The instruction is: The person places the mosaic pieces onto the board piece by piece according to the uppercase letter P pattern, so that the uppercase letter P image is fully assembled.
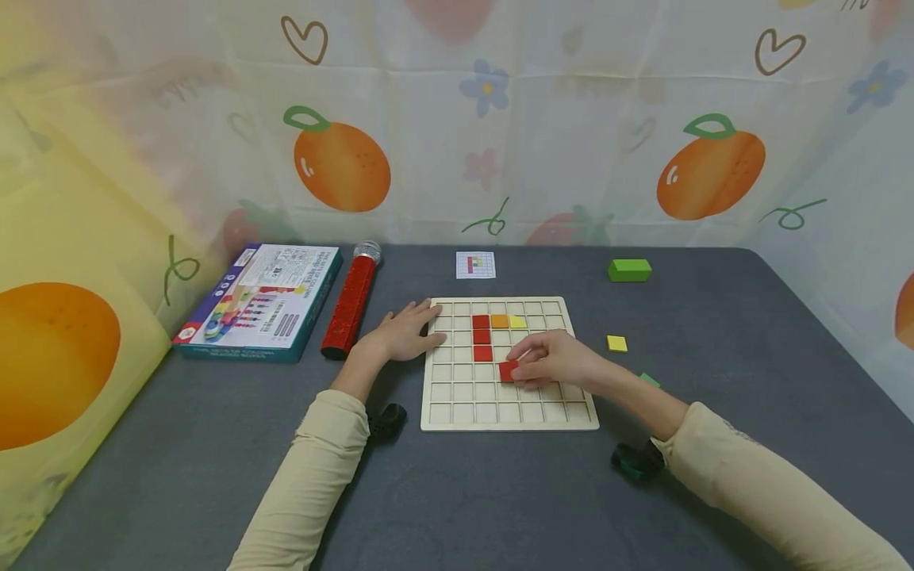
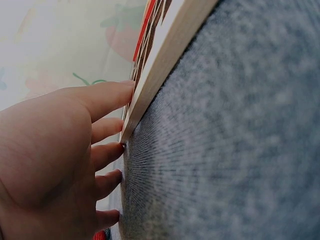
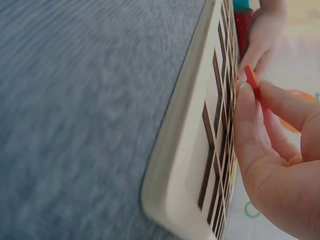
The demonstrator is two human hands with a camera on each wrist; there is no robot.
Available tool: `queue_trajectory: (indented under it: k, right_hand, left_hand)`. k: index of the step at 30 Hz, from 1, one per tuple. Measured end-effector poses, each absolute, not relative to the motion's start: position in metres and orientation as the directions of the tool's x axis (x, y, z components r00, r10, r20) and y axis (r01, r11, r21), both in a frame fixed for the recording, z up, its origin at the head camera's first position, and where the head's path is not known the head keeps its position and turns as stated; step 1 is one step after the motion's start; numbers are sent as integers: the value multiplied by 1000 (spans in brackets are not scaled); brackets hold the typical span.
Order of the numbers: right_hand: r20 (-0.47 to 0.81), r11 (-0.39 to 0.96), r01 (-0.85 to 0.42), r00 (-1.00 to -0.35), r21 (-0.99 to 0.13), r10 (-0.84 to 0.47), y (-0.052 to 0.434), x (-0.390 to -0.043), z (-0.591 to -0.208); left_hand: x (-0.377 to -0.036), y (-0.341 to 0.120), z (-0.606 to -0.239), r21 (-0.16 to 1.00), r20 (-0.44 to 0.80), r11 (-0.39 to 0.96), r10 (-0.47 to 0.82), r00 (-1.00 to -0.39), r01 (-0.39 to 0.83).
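Note:
A pale wooden grid board (image 1: 457,419) lies on the grey table, holding three red tiles (image 1: 481,337) in a column, an orange tile (image 1: 499,321) and a yellow tile (image 1: 517,322). My right hand (image 1: 553,363) pinches a red tile (image 1: 508,370) just above the board's middle cells; the right wrist view shows the red tile (image 3: 251,80) between thumb and fingertips over the board (image 3: 187,145). My left hand (image 1: 403,333) lies flat with straight fingers on the board's left edge (image 2: 160,65), the left hand (image 2: 55,160) resting on the table beside it.
A pattern card (image 1: 475,265) lies behind the board. A green block (image 1: 629,270), a loose yellow tile (image 1: 617,343) and a green tile (image 1: 649,380) sit to the right. At the left lie a red glittery tube (image 1: 350,305) and a game box (image 1: 260,300).

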State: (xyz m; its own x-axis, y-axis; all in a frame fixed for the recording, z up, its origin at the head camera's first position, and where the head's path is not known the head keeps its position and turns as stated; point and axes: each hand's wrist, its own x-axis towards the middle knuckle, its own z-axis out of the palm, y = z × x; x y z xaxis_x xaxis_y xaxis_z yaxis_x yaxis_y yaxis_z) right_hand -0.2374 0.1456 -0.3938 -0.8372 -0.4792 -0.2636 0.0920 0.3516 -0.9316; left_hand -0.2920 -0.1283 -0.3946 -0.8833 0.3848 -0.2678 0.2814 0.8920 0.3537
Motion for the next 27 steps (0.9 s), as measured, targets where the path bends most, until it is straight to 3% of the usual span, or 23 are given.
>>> queue_trajectory:
  k: [27]
  right_hand:
    - [-339, 369, 209, -879, -906, -335, 108, -238, -394]
  left_hand:
    - [-290, -129, -392, 354, -253, 885, 402, -880, 302]
